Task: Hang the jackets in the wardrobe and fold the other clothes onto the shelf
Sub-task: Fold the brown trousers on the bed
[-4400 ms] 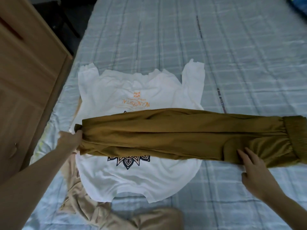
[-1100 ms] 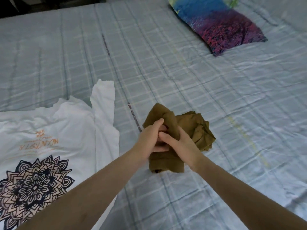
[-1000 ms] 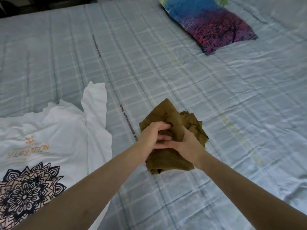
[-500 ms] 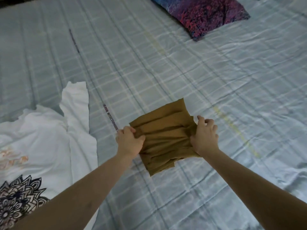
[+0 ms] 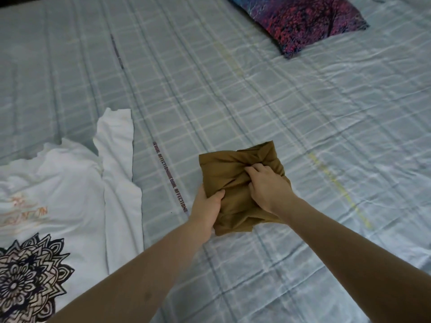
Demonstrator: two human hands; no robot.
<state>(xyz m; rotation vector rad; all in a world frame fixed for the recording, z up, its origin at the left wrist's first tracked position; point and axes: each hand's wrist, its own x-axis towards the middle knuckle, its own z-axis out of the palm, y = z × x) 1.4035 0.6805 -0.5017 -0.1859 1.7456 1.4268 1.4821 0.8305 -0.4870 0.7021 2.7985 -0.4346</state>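
The olive-brown trousers (image 5: 224, 170) are folded into a small square bundle in the middle of the bed. My left hand (image 5: 206, 207) grips the bundle's near left edge, thumb on top. My right hand (image 5: 265, 185) lies on top of the bundle with curled fingers bunching the cloth at its centre. A white T-shirt (image 5: 70, 194) with a dark mandala print and orange lettering lies flat on the bed at the left, one sleeve pointing away from me.
The bed is covered by a pale blue checked sheet (image 5: 303, 113) with a printed text stripe beside the bundle. A blue, purple and red pillow (image 5: 300, 19) lies at the far right. No wardrobe or shelf is in view.
The long trousers are now a compact bundle. Since half a second ago my right hand went from the bundle's right edge onto its top, and my left hand slid toward the near left corner.
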